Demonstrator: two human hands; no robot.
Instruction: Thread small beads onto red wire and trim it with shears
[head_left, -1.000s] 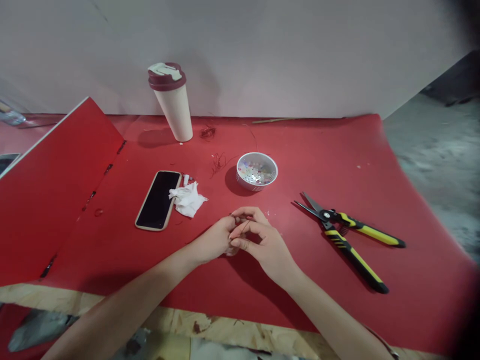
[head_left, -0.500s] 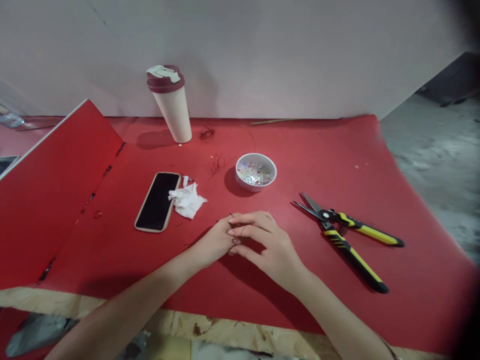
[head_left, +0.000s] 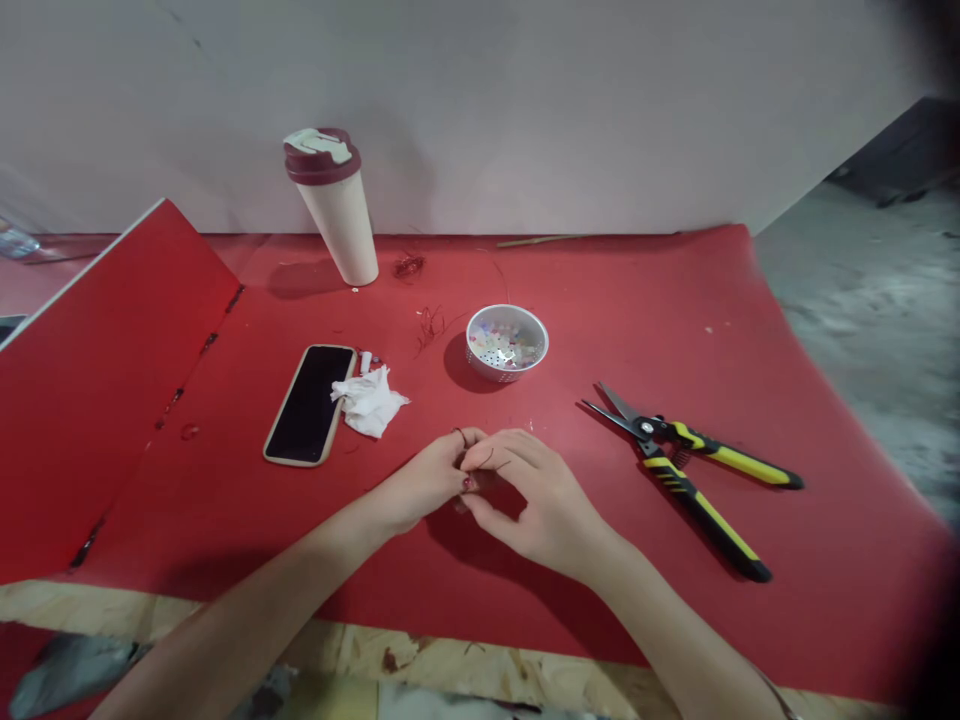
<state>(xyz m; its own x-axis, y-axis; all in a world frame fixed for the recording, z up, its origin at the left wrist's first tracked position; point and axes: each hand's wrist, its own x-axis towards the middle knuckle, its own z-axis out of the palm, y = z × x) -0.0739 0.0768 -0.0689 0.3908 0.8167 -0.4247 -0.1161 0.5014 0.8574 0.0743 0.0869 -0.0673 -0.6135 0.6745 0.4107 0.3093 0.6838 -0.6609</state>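
Above the middle of the red table, my two hands meet fingertip to fingertip. My left hand (head_left: 424,487) is closed on a thin dark red thread (head_left: 459,431), part of which bends round by its fingers. A small reddish bead (head_left: 468,483) shows between the hands, close to the right thumb tip. My right hand (head_left: 544,495) curls over from the right, its thumb and index finger pinched at the thread beside the bead. Loose thread ends lie across the right index finger. The left fingertips are mostly hidden behind the right hand.
Behind the hands stands a perforated metal bowl (head_left: 507,345) of beads. Yellow-black shears (head_left: 675,470) lie with blades apart at right. On the left are a phone (head_left: 311,405), crumpled tissue (head_left: 371,402), a lidded cup (head_left: 337,210) and thread scraps (head_left: 409,265).
My right fingers have drawn closer together around the bead and thread. Thread ends now stand out more over the right index finger. The whole view has shifted slightly.
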